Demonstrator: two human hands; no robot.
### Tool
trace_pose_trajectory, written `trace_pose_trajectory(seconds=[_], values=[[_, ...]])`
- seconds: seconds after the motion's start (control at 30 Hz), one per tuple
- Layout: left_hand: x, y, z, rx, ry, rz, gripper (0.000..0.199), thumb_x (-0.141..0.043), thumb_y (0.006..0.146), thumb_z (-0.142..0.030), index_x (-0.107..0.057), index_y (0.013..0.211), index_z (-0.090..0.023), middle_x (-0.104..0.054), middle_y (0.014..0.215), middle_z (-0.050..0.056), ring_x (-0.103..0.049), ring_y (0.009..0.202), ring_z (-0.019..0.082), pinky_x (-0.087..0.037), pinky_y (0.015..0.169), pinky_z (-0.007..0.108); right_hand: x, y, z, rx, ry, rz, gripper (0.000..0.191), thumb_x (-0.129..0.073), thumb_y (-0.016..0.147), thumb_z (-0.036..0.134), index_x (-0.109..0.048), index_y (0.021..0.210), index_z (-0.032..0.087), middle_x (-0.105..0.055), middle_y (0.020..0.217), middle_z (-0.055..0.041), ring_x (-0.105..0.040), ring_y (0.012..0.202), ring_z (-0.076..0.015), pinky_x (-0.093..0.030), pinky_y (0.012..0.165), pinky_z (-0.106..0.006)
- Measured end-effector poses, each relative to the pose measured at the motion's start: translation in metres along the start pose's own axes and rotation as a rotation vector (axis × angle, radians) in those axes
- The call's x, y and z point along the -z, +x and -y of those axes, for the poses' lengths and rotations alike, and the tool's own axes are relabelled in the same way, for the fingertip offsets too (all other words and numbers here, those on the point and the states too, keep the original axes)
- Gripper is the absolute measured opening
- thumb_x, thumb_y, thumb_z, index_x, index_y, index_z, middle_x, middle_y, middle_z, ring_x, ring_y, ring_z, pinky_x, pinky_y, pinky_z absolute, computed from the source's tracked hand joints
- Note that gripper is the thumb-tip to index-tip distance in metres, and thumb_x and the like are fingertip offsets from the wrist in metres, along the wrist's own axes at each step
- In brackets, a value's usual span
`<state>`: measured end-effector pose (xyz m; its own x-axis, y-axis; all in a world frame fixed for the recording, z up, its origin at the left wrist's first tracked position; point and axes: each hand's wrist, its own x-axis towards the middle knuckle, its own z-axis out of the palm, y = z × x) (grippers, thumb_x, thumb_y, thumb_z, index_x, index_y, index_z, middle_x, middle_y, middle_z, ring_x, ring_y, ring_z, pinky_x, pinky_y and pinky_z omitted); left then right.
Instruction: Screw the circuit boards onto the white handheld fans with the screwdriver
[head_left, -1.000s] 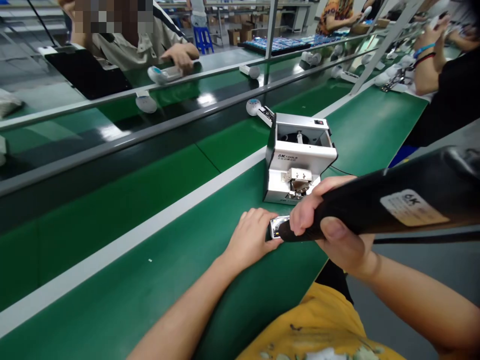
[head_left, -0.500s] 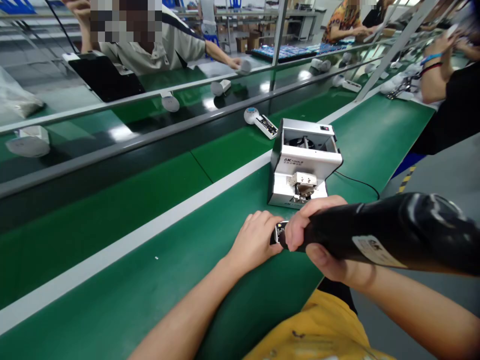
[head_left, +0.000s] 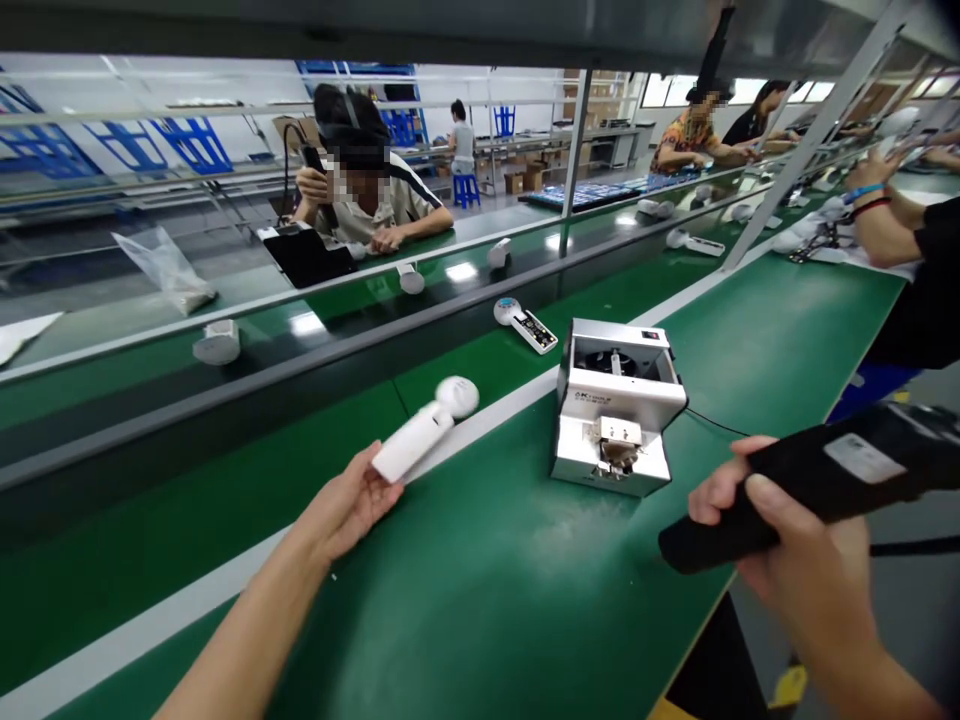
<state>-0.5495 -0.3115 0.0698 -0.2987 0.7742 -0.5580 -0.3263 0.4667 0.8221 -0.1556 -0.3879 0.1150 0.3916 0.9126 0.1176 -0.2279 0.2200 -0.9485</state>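
We list, left to right. On the far bench lies a clear plastic bag (head_left: 166, 270). Beyond the belt sits a co-worker (head_left: 382, 205), both hands up at the bench, with a black tablet (head_left: 304, 255) just left of them. A long grey rail (head_left: 300, 385) runs between the far bench and our green conveyor belt (head_left: 480, 610).

Item one: our left hand (head_left: 341, 505), fingers half closed and curved round the lower end of a white handheld device (head_left: 412, 435), which is held above the belt, its round head beyond the fingertips, pointing far and right (nothing stands between it and the hand).

Item two: a second handheld device (head_left: 525, 325), lying on the belt's far side, well apart from the hand.

Item three: a 6K Tools screw feeder (head_left: 615, 430), a white metal box on the belt, with a black cable (head_left: 716, 423) leading off to the right.

Item four: our right hand (head_left: 795, 570), fingers closed round a black electric screwdriver (head_left: 825, 490), whose nose points left, near the feeder but not touching it.

Far right, a second co-worker's forearm (head_left: 877, 235).
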Motion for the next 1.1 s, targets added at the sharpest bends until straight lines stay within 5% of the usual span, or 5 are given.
trace_pose_trajectory(seconds=[0.17,0.43,0.6,0.83,1.1], values=[[-0.035,0.041,-0.019,-0.105,0.197,-0.098,0.04,-0.025,0.109,-0.024,-0.051,0.128,0.0,-0.071,0.083,0.015,-0.074,0.073,0.017,-0.063,0.073,0.027,0.0,0.0,-0.009,-0.063,0.056,0.003,0.026,-0.076,0.079,0.034,-0.063,0.1,0.026,-0.061,0.062,-0.0001,-0.059,0.053,-0.0194,-0.056,0.052,-0.037],[-0.039,0.039,-0.023,-0.399,0.791,-0.331,0.062,-0.055,0.095,-0.027,-0.039,0.153,-0.011,-0.072,0.076,0.009,-0.073,0.072,0.031,-0.057,0.083,0.048,0.017,-0.005,-0.014,-0.151,0.0,-0.104,0.036,-0.079,0.075,0.036,-0.058,0.102,0.026,-0.061,0.062,0.0007,-0.06,0.055,-0.0202,-0.058,0.053,-0.035],[-0.133,0.048,-0.014,-0.582,0.937,-0.152,0.058,-0.066,0.092,-0.035,-0.049,0.144,-0.016,-0.074,0.097,0.008,-0.07,0.106,0.028,-0.049,0.1,0.037,0.023,-0.004,-0.028,-0.11,-0.129,-0.081,0.043,-0.081,0.075,0.043,-0.056,0.105,0.026,-0.063,0.065,0.0,-0.062,0.057,-0.0203,-0.057,0.053,-0.031],[-0.254,0.093,-0.013,-0.525,0.912,-0.326,0.084,-0.072,0.088,-0.048,-0.033,0.149,-0.006,-0.047,0.143,0.029,-0.056,0.13,0.04,-0.048,0.103,0.047,0.033,-0.007,-0.047,-0.05,-0.228,-0.078,0.046,-0.079,0.076,0.048,-0.057,0.109,0.026,-0.065,0.068,-0.0014,-0.064,0.059,-0.0245,-0.057,0.056,-0.037],[-0.211,0.099,-0.028,-0.481,0.921,-0.188,0.036,-0.066,0.097,-0.036,-0.061,0.128,-0.017,-0.063,0.128,0.01,-0.066,0.11,0.025,-0.057,0.093,0.046,0.041,-0.001,-0.055,0.034,-0.351,-0.055,0.057,-0.086,0.065,0.052,-0.059,0.109,0.026,-0.067,0.069,-0.0009,-0.067,0.059,-0.0258,-0.059,0.062,-0.04]])
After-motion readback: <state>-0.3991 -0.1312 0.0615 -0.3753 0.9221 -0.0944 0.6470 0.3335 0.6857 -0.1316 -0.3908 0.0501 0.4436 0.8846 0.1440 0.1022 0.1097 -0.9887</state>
